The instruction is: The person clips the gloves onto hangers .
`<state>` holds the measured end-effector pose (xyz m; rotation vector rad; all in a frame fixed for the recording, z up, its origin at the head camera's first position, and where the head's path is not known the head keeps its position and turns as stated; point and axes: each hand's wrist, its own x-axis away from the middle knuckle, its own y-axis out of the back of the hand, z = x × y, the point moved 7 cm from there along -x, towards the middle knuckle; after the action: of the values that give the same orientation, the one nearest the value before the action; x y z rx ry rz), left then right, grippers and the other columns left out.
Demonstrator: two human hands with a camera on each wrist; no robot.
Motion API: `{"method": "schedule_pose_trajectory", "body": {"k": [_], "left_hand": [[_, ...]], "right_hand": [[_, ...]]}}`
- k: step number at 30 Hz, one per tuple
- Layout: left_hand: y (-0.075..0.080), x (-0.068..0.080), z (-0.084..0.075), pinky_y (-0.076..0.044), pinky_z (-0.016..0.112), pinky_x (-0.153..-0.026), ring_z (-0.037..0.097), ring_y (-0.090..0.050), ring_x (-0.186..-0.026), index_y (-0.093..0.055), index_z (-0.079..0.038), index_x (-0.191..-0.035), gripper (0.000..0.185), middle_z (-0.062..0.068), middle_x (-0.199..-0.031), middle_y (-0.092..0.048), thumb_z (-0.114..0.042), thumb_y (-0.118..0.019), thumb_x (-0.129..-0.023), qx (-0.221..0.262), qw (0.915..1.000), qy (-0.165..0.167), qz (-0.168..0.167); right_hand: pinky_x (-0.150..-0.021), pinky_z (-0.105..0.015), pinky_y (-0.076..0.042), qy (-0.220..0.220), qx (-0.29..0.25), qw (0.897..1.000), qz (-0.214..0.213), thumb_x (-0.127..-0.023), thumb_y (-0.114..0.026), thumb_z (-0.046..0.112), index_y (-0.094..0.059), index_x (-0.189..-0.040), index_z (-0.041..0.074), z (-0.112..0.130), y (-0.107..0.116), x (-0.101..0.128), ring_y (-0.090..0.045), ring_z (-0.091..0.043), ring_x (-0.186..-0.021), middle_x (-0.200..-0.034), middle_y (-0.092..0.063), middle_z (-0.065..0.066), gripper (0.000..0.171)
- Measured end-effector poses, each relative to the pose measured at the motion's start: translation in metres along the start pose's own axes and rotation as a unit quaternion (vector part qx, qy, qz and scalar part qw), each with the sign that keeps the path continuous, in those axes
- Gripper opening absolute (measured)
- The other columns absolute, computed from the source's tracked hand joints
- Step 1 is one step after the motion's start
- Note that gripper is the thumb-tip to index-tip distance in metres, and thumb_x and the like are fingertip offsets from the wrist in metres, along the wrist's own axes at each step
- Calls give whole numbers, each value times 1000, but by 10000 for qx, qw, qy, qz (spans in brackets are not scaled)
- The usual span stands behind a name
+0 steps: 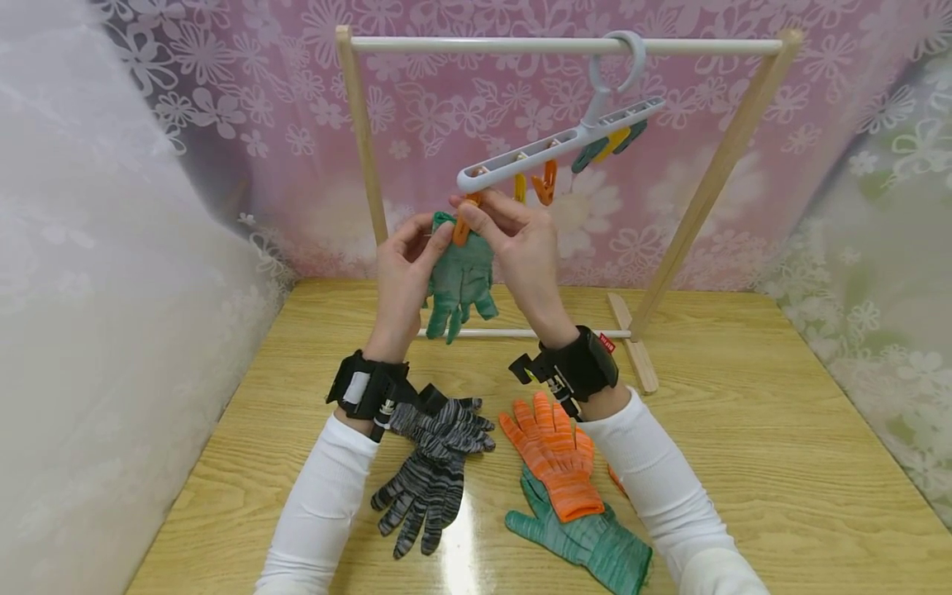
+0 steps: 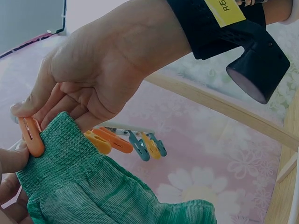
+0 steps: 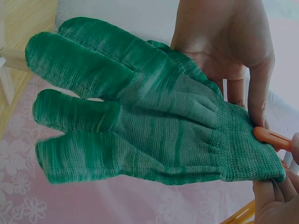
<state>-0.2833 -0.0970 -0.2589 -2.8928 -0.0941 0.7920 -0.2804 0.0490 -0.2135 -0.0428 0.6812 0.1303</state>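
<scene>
A green knit glove (image 1: 463, 268) hangs fingers down below the left end of a grey clip hanger (image 1: 521, 159). My left hand (image 1: 405, 268) holds one side of its cuff between thumb and fingers. With thumb and fingers, my right hand (image 1: 524, 248) pinches an orange clothespin (image 1: 461, 231) at the hanger's end. In the left wrist view the clothespin (image 2: 32, 135) lies over the cuff edge of the glove (image 2: 93, 182). The right wrist view shows the clothespin's tip (image 3: 268, 136) against the cuff; whether it grips the fabric I cannot tell.
The hanger hooks over the white rod (image 1: 476, 45) of a wooden stand (image 1: 692, 198). More clothespins (image 1: 546, 183) in orange, yellow and teal hang along it. On the table lie grey-black gloves (image 1: 427, 487), an orange glove (image 1: 554, 454) and another green glove (image 1: 587, 541).
</scene>
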Motion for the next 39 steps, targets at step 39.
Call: {"method": "schedule_pose_trajectory", "body": {"k": [39], "left_hand": [[4, 0, 15, -52, 31, -91, 16, -62, -109, -64, 1, -129, 32, 0, -115, -66, -19, -60, -105, -71, 9996, 273, -40]], "right_hand": [[-93, -33, -58, -155, 719, 9972, -129, -95, -73, 9, -65, -134, 2, -13, 10, 5, -72, -24, -106, -119, -72, -18, 41]]}}
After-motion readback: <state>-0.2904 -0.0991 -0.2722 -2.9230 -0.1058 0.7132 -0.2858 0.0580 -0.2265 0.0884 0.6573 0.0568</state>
